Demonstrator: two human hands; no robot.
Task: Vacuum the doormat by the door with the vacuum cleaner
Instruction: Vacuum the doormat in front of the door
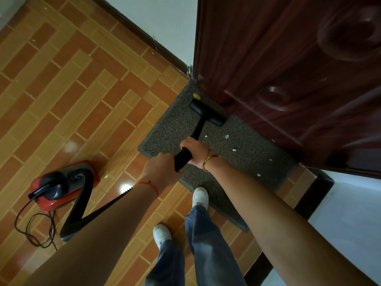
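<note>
A grey speckled doormat lies on the tiled floor against a dark red door. Several white scraps dot its right half. The black vacuum wand slants down to a wide black floor head resting on the mat's far edge by the door. My right hand is closed around the wand's upper grip. Just below it, my left hand holds the lower end of the same grip. The red and black vacuum body stands on the floor to the left, joined by a black ribbed hose.
A thin black power cord loops on the floor beside the vacuum body. My feet in white shoes stand at the mat's near edge, one on it. A white wall with dark skirting runs left of the door.
</note>
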